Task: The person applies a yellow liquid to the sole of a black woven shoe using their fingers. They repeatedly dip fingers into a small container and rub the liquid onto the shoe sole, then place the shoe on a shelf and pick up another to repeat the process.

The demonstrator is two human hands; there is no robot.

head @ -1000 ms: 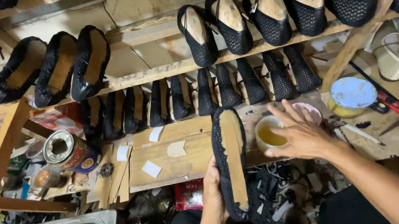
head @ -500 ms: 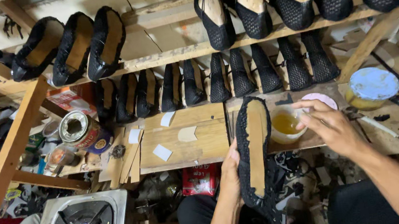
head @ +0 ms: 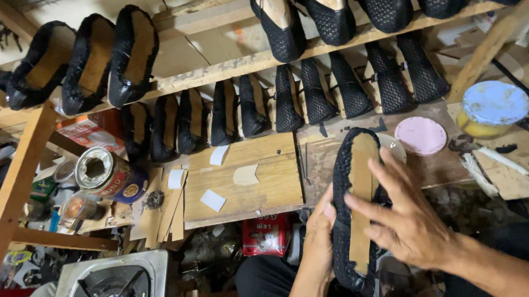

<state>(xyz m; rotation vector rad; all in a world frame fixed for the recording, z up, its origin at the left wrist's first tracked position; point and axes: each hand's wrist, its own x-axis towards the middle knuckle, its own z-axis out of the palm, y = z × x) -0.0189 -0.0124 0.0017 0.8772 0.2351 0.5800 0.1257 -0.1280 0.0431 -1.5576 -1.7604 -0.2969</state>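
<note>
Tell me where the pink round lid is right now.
In the head view the pink round lid lies flat on the wooden workbench, right of centre, between the held black mesh shoe and the blue-lidded jar.

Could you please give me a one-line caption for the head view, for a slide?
Left hand grips a black mesh shoe sole-up while the right hand touches its tan insole, below a shelf of shoes.

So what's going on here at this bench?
A person holds a black mesh shoe upper, sole side up, over their lap. The left hand grips its edge and the right hand's fingers touch the tan insole board. On the wooden bench behind lie a pink lid and a blue-lidded jar. More mesh shoes fill the shelf above.
</note>
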